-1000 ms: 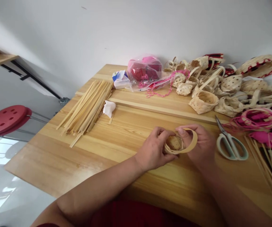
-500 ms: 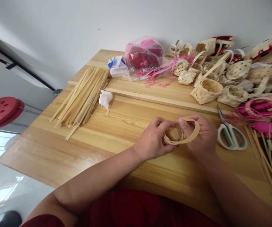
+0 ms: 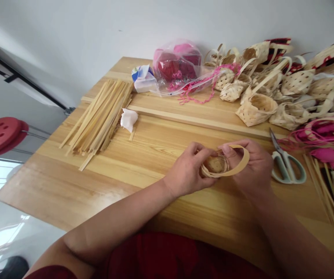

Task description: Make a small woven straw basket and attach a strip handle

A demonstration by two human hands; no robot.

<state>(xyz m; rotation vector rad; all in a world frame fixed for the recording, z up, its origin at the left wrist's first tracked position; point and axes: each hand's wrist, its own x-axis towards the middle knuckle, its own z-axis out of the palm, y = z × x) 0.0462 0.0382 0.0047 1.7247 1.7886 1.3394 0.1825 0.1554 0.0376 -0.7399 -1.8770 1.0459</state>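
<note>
We've got a small woven basket base [image 3: 214, 164] held btwn both hands, just right of centre on the pine table [image 3: 68, 186]. L hand [image 3: 188, 170] is clamped on it from 9 o'clock; R hand [image 3: 252, 166] is closed around the pale strip loop [image 3: 244, 157] from 3 o'clock. Loop's long axis runs toward 2 o'clock, so R hand's nearer. Scissors [image 3: 288, 170] lie just off R hand at 3 o'clock; strip bundle [image 3: 97, 124] well apart at 10 o'clock.

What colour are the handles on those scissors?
The scissor handles are pale grey-green. They show best in the head view.
</note>
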